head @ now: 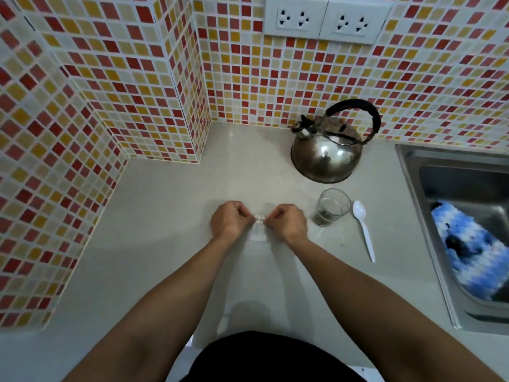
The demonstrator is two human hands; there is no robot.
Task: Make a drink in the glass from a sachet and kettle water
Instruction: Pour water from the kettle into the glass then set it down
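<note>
A small pale sachet (259, 230) hangs between my two hands above the counter. My left hand (230, 220) pinches its top left corner and my right hand (287, 221) pinches its top right corner. To the right stands a clear glass (330, 206) with some dark matter at its bottom. A white plastic spoon (364, 230) lies beside the glass on the right. Behind them sits a steel kettle (327, 150) with a black handle, spout facing left.
The grey counter (165, 216) is boxed in by mosaic tile walls at the left and back. A steel sink (457, 188) at the right holds a blue and white cloth (468, 252). Two wall sockets (327, 19) sit above the kettle.
</note>
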